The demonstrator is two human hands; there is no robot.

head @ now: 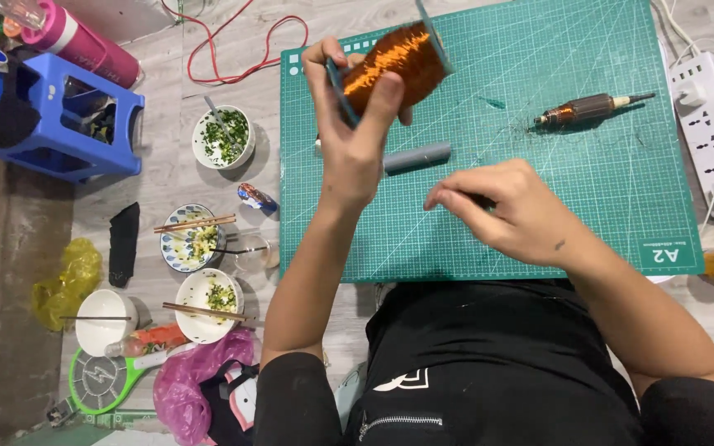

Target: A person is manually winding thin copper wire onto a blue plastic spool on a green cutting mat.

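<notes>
Left hand [355, 136]: clasps copper-wire spool [390, 64], twelve o'clock over green cutting mat [588, 190]. Right hand [510, 211]: fingers pinched, contents possibly wire, unclear. Grey tube [417, 157] between them.

Blue plastic stool [59, 116], pink bottle [84, 41], bowls with chopsticks [196, 239], yellow bag [68, 281], white power strip [712, 124], red cable [233, 49]

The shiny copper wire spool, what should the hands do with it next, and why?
Probably pull a little more wire off. The left hand holds the copper wire spool up over the green cutting mat, and the right hand pinches low, away from it, as if gripping a thin strand.
</notes>
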